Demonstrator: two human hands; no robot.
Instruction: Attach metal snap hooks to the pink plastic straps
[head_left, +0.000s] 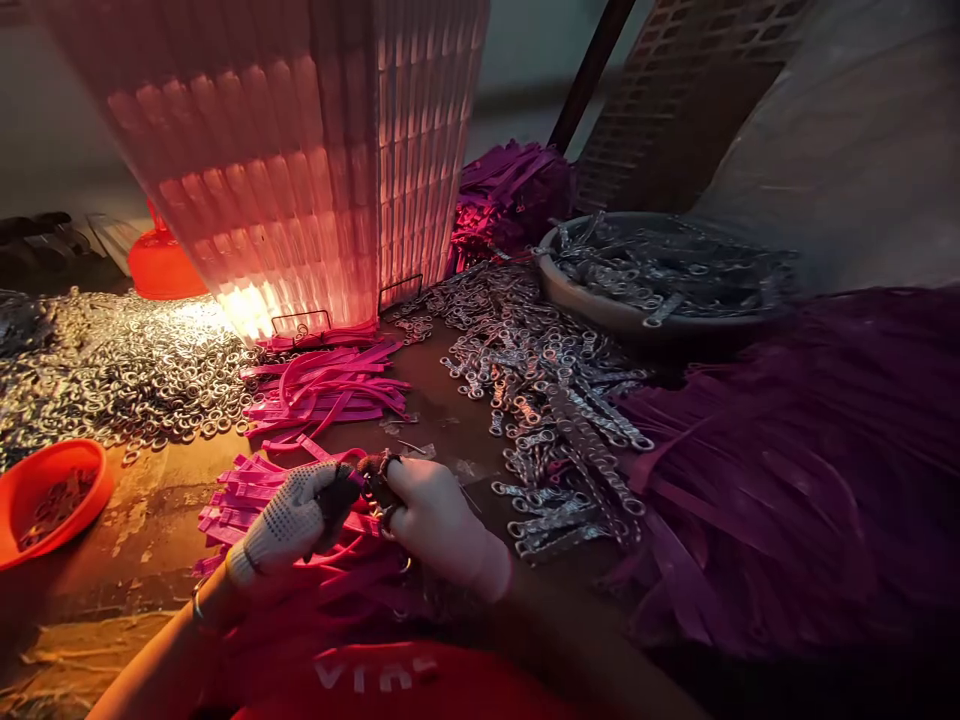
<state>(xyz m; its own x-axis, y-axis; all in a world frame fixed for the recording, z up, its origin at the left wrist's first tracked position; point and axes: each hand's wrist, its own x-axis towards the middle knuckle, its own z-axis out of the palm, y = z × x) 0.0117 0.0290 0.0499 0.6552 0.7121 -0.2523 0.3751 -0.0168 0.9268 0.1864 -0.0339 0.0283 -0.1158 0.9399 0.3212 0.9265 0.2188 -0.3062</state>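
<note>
In front of my body both hands meet, their fingertips closed close together. My left hand (pixel 294 515), in a pale dotted glove with dark fingertips, pinches a magenta strap (pixel 356 481), of which a short bit shows between the hands. My right hand (pixel 435 520), also gloved, is closed with thumb and fingers bent; dark fingertips and small rings blur together there, and what it grips is unclear. Beneath and beside my left hand lies a bundle of magenta straps (pixel 236 500). A second bundle of magenta straps (pixel 330 385) lies just beyond.
Metal rings (pixel 150 370) are heaped at left, by an orange bowl (pixel 105 490) and a lit orange lamp (pixel 161 265). Clear corrugated panels (pixel 300 180) stand behind. Ring-ended metallic strips (pixel 555 400) spread rightward, below a full basin (pixel 555 285). Purple straps (pixel 795 470) pile at far right.
</note>
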